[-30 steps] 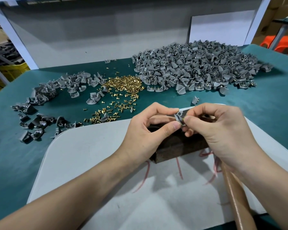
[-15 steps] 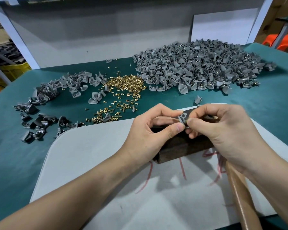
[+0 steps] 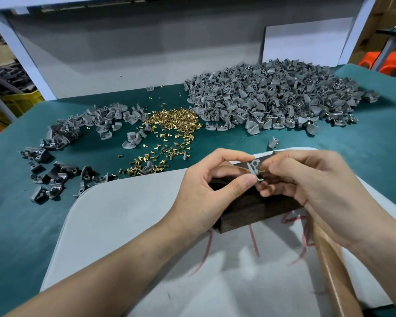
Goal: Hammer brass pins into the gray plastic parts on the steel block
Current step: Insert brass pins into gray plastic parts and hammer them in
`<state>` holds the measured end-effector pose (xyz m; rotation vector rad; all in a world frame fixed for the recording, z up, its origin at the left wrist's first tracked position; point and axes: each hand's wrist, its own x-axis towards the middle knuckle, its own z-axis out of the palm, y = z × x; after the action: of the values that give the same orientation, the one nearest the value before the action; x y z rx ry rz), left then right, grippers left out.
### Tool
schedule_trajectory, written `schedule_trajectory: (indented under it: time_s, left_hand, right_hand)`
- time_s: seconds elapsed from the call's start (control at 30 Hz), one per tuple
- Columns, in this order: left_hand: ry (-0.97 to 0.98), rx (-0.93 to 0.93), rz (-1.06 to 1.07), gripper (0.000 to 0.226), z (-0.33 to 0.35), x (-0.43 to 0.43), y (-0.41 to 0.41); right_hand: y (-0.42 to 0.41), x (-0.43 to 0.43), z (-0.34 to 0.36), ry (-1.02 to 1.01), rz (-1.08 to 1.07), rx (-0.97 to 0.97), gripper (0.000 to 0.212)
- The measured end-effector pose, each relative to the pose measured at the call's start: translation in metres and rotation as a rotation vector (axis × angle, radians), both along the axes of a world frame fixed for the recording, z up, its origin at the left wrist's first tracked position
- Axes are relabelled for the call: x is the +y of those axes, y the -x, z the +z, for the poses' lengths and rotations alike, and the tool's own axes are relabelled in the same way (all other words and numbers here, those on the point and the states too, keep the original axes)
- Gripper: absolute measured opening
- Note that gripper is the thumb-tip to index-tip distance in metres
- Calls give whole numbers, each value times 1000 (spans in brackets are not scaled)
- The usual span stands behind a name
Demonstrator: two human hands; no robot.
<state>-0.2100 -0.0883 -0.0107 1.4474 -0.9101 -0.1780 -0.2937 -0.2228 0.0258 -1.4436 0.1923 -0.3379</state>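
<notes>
Left hand (image 3: 206, 195) grip pinches gray part (image 3: 253, 167) over steel block (image 3: 256, 212); right hand (image 3: 311, 186) grip pinches brass pin (image 3: 261, 171) at its hole. Risk: pin seats crooked or slips, since it's tiny and fingers crowd it. Hammer handle (image 3: 329, 273) lies under right wrist. Loose pins (image 3: 174, 122) and part pile (image 3: 272, 97) sit behind on desk (image 3: 21, 225), not blocking.

A small gray plastic part (image 3: 253, 169) stands upright at centre frame, pinched by the left hand (image 3: 206, 197) just above the dark steel block (image 3: 256, 211). The right hand (image 3: 318, 191) pinches a brass pin (image 3: 261, 171) jutting from the part's side. Loose brass pins (image 3: 172, 121) are heaped at upper centre, a big pile of gray parts (image 3: 272, 99) at upper right.
</notes>
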Motion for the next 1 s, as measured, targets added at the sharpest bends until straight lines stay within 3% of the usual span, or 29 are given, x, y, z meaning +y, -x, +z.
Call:
schedule_trajectory:
  time_s: [0.3,0.4,0.47,0.5,0.57,0.63,1.0]
  left_hand:
    - [-16,1,17,23,1,1,-3]
    - [-39,5,38,23,0,0,-2]
    - [-58,14,45,21,-1,0,-2]
    - [-67,15,49,21,-1,0,-2]
    - [-71,31,66,21,-2,-1,-2]
    - [-67,64,90,20,-3,-1,-2]
    - [-182,-20,177,23,-6,-3,-6]
  right_hand:
    - [3,-1,9,81,-42,77,17]
    - [11,-15,13,578,-300,79,20]
    - [14,-28,14,913,-443,225,27]
    - [13,-32,14,985,-438,346,30]
    - [9,-38,11,1013,-336,586,35]
    - [5,-42,6,1022,-278,681,37]
    - [-5,-50,-13,1100,-436,722,40]
